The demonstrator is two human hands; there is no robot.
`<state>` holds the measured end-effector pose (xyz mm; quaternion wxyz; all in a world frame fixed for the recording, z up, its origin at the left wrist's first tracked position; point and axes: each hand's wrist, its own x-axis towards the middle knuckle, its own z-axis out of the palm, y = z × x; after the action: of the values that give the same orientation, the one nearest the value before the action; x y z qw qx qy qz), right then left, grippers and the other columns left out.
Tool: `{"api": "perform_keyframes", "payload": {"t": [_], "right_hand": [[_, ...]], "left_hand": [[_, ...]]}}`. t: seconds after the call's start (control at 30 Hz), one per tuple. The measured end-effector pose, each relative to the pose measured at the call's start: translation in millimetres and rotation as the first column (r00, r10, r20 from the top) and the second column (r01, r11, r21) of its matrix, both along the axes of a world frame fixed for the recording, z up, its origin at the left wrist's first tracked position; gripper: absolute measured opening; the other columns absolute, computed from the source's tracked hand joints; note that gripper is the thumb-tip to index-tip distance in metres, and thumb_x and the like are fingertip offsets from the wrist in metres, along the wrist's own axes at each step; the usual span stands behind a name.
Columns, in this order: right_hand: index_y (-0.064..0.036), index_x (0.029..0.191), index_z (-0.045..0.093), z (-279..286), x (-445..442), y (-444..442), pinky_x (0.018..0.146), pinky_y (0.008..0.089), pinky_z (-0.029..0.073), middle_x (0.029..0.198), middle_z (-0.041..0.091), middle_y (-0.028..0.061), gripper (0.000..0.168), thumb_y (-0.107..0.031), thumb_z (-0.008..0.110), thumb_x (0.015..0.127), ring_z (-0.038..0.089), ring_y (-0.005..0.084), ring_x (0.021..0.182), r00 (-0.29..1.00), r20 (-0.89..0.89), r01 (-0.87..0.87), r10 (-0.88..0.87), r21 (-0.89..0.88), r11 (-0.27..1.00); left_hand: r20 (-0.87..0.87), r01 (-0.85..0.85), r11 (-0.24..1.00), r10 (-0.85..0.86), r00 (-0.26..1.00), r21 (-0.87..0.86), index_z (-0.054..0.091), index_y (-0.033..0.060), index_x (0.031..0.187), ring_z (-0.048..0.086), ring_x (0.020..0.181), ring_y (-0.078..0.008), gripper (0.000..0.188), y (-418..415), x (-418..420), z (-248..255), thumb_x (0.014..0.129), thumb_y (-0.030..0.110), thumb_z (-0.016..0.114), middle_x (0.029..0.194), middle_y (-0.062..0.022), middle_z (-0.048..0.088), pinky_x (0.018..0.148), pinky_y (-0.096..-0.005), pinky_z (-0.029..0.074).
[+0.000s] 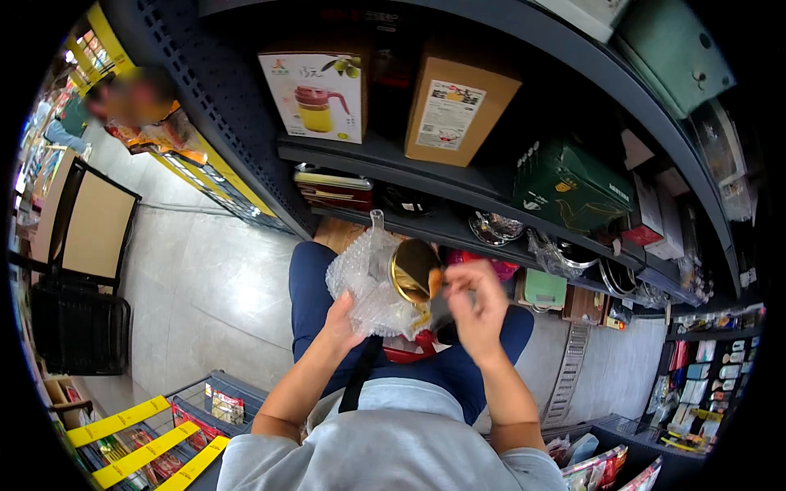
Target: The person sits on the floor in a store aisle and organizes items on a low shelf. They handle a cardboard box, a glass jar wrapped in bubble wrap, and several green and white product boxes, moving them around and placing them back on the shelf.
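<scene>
My left hand (345,322) grips a bundle of clear bubble wrap (353,288) from its lower left. A clear glass spout (377,220) sticks out at the far end, so a glass vessel appears to be inside, mostly hidden. On its right side shows a shiny gold-coloured round lid (410,270), mirror-like, facing up. Just right of the lid is my right hand (476,307), blurred, with fingers bent and drawn together. Whether those fingertips touch the lid or hold something thin cannot be told. The bundle is held above my lap, between my knees.
Dark metal shelves (393,169) stand ahead, bearing a white box with a jug picture (325,98), a brown carton (460,110) and a green box (571,184). Something red (408,350) is below the bundle. A black-framed chair (80,325) stands left; a rack with yellow strips (144,454) is lower left.
</scene>
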<state>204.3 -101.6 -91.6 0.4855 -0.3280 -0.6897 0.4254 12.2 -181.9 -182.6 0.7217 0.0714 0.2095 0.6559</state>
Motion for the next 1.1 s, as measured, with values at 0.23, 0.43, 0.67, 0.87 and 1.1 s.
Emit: {"api": "perform_keyframes", "payload": {"t": [0.23,0.43,0.67,0.87,1.1], "right_hand": [[0.000,0.102,0.059,-13,20,-36,0.070,0.0238,0.046,0.105,0.055,0.0085,0.021,-0.009,0.069,0.086,0.057,0.0132,0.087,0.986,-0.113,0.062,-0.122,-0.429,0.901],[0.003,0.110,0.059,-28,54,-36,0.094,0.0310,0.044,0.109,0.052,0.0036,0.037,-0.031,0.048,0.102,0.054,0.0173,0.107,0.946,-0.130,-0.307,0.297,-0.648,0.697],[0.001,0.114,0.057,-22,75,-47,0.087,0.0273,0.047,0.107,0.059,0.0053,0.036,-0.031,0.045,0.103,0.055,0.0101,0.098,0.919,-0.255,-0.388,0.302,-0.722,0.573],[0.000,0.121,0.054,-5,86,-51,0.086,0.0329,0.045,0.101,0.062,0.0091,0.037,-0.030,0.041,0.104,0.056,0.0179,0.093,0.938,0.091,-0.227,0.335,-0.568,0.791],[0.001,0.103,0.055,1,90,-53,0.082,0.0394,0.045,0.092,0.059,0.0170,0.035,-0.031,0.042,0.103,0.056,0.0324,0.088,0.918,0.282,-0.166,0.277,-0.360,0.918]], "left_hand": [[-0.185,0.080,0.997,-0.080,0.980,-0.009,0.031,0.0088,0.146,0.042,0.131,-0.0328,0.098,13,30,2,0.072,0.057,0.073,0.142,-0.0129,0.044,0.110,-0.0481,0.034],[-0.282,0.131,0.991,-0.115,0.953,0.037,0.031,0.0058,0.144,0.043,0.129,-0.0323,0.097,11,39,4,0.073,0.061,0.068,0.142,-0.0137,0.043,0.109,-0.0466,0.034],[-0.283,0.229,0.972,-0.206,0.937,0.051,0.034,0.0045,0.142,0.044,0.128,-0.0297,0.097,12,40,-5,0.070,0.054,0.076,0.140,-0.0131,0.045,0.109,-0.0448,0.036],[-0.494,0.130,0.982,-0.048,0.868,0.134,0.026,0.0048,0.147,0.038,0.135,-0.0271,0.105,30,49,34,0.068,0.043,0.082,0.146,-0.0115,0.037,0.112,-0.0399,0.031],[-0.827,0.104,0.958,0.172,0.535,0.266,0.057,-0.0015,0.124,0.046,0.125,-0.0213,0.047,51,40,24,0.084,0.019,0.072,0.130,-0.0107,0.051,0.107,-0.0327,0.033]]}}
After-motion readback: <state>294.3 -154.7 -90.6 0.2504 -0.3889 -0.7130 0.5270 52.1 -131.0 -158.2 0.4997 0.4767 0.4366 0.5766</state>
